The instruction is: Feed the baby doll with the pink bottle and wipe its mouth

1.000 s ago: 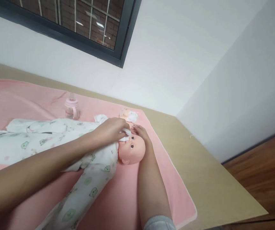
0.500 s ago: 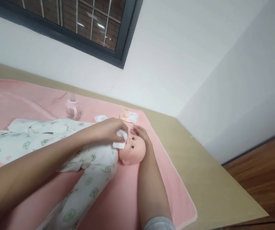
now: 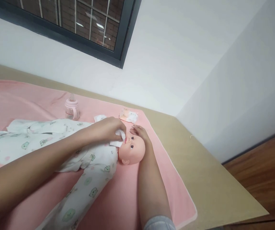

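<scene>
A baby doll [image 3: 134,151] in a white printed outfit [image 3: 96,156] lies on its back across a pink mat [image 3: 125,195]. My left hand [image 3: 112,127] pinches a white wipe [image 3: 117,143] at the doll's chin, close beside its mouth. Part of the wipe is hidden by my fingers. Against the far side of the doll's head rests my right hand [image 3: 139,131], fingers stretched out and nothing visible in them. Its palm is partly behind the head.
A pink-lidded baby bottle [image 3: 72,108] stands upright beyond the doll's body. Past the head lies a small wipes packet [image 3: 128,115], with another white wipe [image 3: 99,118] near it. A wall with a window [image 3: 99,25] borders the beige tabletop [image 3: 187,169].
My left hand has drawn the wipe slightly left, off the doll's mouth, so the lips now show. My right hand stays at the head.
</scene>
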The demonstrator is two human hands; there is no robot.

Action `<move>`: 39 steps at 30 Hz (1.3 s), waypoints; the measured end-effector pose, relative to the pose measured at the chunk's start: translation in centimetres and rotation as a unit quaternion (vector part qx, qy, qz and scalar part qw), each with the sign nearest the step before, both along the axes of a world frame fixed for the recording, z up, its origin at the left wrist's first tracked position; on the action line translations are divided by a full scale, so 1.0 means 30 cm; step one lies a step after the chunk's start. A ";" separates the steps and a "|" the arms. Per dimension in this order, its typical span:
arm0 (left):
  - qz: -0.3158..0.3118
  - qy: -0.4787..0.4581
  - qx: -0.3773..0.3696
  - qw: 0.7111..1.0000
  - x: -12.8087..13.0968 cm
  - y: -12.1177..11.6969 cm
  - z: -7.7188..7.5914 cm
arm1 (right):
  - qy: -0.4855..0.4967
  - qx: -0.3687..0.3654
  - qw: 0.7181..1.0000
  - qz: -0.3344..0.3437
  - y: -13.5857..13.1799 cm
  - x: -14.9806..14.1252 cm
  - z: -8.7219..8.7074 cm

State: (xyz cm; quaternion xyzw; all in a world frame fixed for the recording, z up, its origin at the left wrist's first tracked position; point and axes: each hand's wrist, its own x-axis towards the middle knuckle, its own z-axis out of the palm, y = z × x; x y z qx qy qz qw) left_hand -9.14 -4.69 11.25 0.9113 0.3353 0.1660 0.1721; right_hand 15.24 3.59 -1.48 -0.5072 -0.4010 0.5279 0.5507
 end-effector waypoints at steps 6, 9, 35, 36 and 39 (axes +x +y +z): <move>0.013 -0.006 0.019 1.000 -0.002 0.011 -0.011 | 0.001 0.005 1.000 0.002 -0.002 0.001 -0.002; 0.034 0.002 0.044 0.998 0.001 0.008 -0.012 | 0.004 0.008 1.000 0.003 -0.003 0.001 -0.004; 0.033 -0.026 0.018 0.999 0.045 -0.038 -0.002 | -0.004 0.001 1.000 -0.003 -0.002 -0.001 0.002; 0.031 -0.021 0.016 0.999 0.047 -0.039 -0.004 | -0.004 0.002 1.000 -0.003 -0.003 -0.001 0.001; 0.034 -0.024 0.023 0.999 0.052 -0.039 -0.007 | -0.005 0.008 1.000 -0.002 -0.005 -0.002 0.001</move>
